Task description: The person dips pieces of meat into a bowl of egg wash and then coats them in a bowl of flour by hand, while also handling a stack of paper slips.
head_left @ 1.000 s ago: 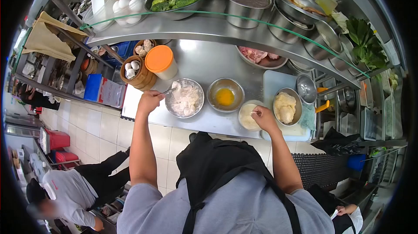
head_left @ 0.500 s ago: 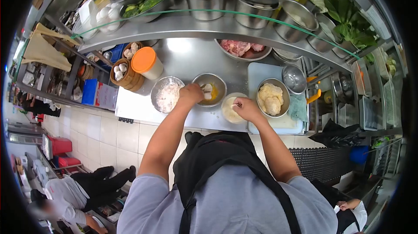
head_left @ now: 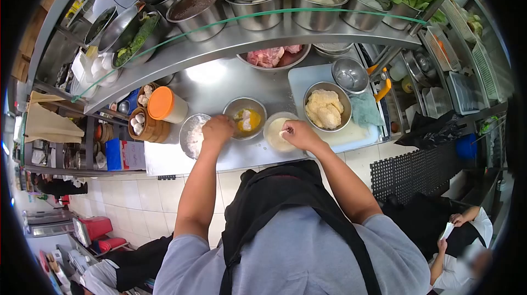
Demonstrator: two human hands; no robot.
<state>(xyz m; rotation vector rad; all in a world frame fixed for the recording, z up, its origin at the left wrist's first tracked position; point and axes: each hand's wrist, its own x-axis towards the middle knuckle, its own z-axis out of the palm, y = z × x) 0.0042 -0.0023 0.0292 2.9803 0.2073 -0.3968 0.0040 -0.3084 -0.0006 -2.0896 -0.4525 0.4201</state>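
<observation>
We see a pale piece in the yellow liquid of the metal bowl on the table, our left hand at its rim, finger grip unclear, our right hand's fingers pinched narrow over the creamy mixture.

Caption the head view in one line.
Left hand between a steel bowl of white powder and one of yellow liquid; right hand over a round bowl of cream-coloured contents.

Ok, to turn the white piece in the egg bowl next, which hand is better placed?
Probably your left hand: it's beside the egg bowl, close to the white piece. Your right hand is farther off, at the bowl of pale liquid.
</observation>
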